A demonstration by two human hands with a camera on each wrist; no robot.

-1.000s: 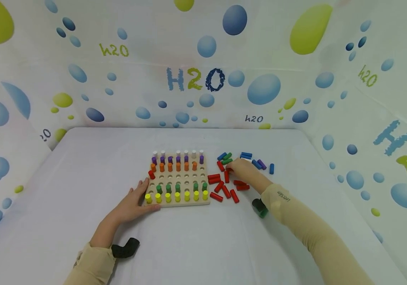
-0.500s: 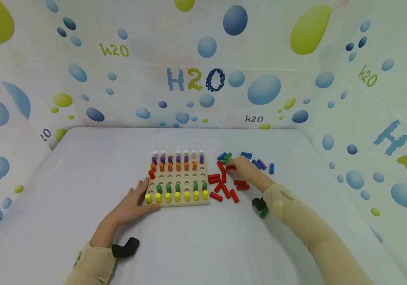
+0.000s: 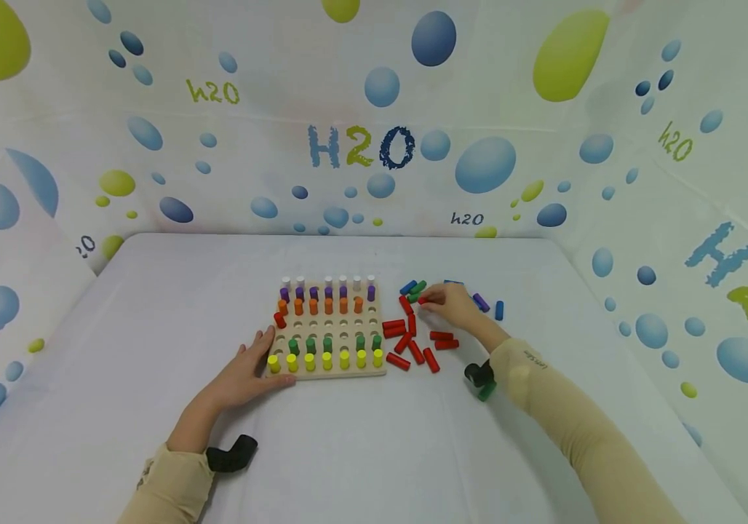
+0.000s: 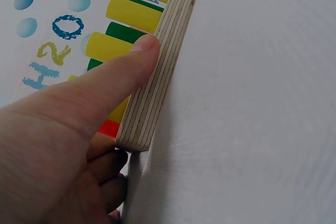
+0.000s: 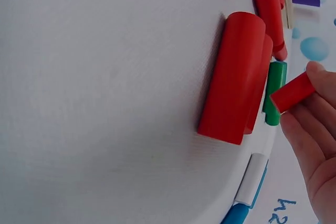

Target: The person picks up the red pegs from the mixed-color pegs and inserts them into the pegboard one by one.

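A short red wooden peg [image 5: 292, 92] is pinched between the fingertips of the right hand [image 3: 450, 303], lifted just clear of the white tabletop [image 3: 361, 437] over the loose pile to the right of the board. Beneath and beside it lie more red pegs [image 3: 413, 342], with a green peg [image 5: 274, 93] just behind the nearest ones and blue and purple pegs [image 3: 488, 306] farther right. The square plywood pegboard [image 3: 328, 331] sits to the left of that pile, its far rows filled with white, purple and orange pegs, its near rows with green and yellow pegs [image 3: 325, 359], and two middle rows of holes mostly bare; one red peg [image 3: 279, 319] stands at its left edge. The left hand [image 3: 246, 371] grips the board's near left corner, thumb pressed on the layered edge [image 4: 157, 87] against a yellow peg and fingers curled under. The pinch takes the peg only near one end, so it could swivel or drop into the pile and scatter the neighbours. Carried low across the board, it might clip the standing green or orange pegs. If the left hand's hold lifts that corner, the upright pegs could tilt.
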